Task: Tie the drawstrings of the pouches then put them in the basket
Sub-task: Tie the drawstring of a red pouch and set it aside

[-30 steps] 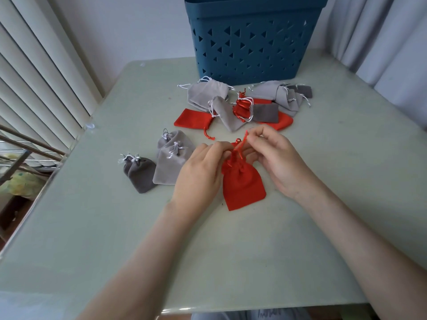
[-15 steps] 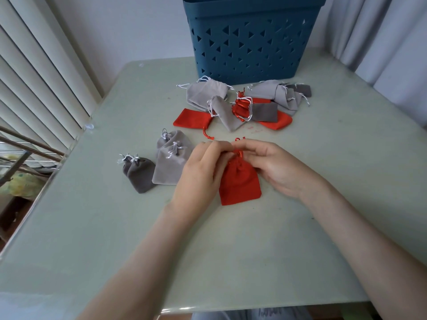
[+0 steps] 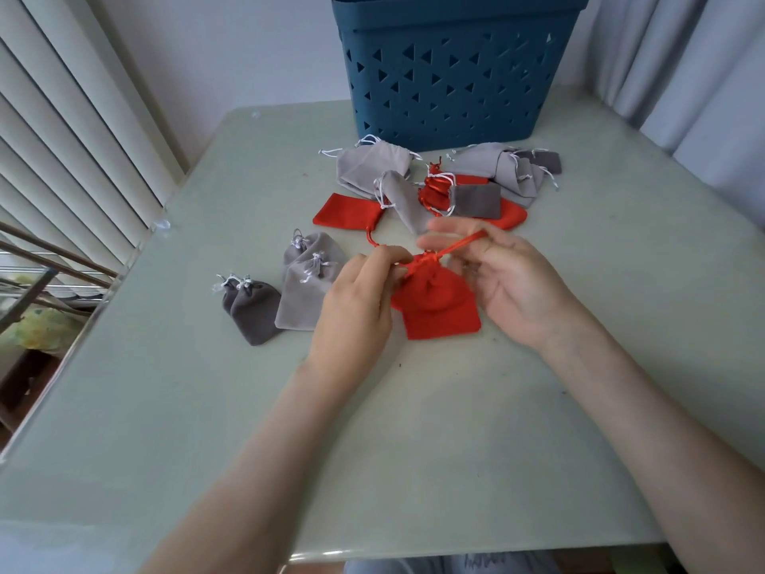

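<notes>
Mid-table, the red pouch [image 3: 436,308] lies flat between both hands. Half a second ago they were bunched at its neck. Now the right hand [image 3: 509,283] pinches the drawstring [image 3: 459,244], pulled out taut, and the left hand [image 3: 356,308] pinches the other end. Looks like the knot is tightening; the basket [image 3: 455,76] comes next.

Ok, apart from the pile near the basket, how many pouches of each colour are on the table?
Red pouch: 1
Light grey pouches: 2
Dark grey pouches: 2, it seems, overlapping
Total: 5
</notes>
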The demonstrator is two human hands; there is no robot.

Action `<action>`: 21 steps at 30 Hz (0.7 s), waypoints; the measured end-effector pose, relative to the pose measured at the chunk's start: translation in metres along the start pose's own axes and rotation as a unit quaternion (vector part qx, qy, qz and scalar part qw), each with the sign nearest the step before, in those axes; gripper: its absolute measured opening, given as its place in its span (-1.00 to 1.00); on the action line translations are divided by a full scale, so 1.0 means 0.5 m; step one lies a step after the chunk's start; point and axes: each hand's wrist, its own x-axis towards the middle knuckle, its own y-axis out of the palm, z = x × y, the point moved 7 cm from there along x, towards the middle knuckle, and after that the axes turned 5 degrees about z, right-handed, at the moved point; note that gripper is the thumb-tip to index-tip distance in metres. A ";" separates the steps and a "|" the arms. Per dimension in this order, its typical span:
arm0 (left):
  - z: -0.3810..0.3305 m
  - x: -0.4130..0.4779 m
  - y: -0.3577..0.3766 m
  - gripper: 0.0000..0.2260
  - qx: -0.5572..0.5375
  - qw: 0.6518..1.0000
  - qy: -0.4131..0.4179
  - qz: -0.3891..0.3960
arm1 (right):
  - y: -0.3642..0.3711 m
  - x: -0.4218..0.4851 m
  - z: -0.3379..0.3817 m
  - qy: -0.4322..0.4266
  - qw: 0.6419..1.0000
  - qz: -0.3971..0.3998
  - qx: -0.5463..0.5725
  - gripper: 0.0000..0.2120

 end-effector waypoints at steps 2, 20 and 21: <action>0.005 0.005 0.008 -0.83 -0.009 1.000 -0.010 0.021 | -0.001 -0.005 0.020 -0.030 0.996 0.004 0.087 -0.85; 0.023 -0.005 0.040 -0.79 -0.562 0.748 -0.324 0.136 | 0.032 -0.019 -0.024 0.064 0.975 0.089 -0.191 -0.92; 0.021 -0.005 0.041 -0.79 -0.602 0.714 -0.329 0.142 | 0.036 -0.021 -0.024 0.065 0.976 0.102 -0.182 -0.93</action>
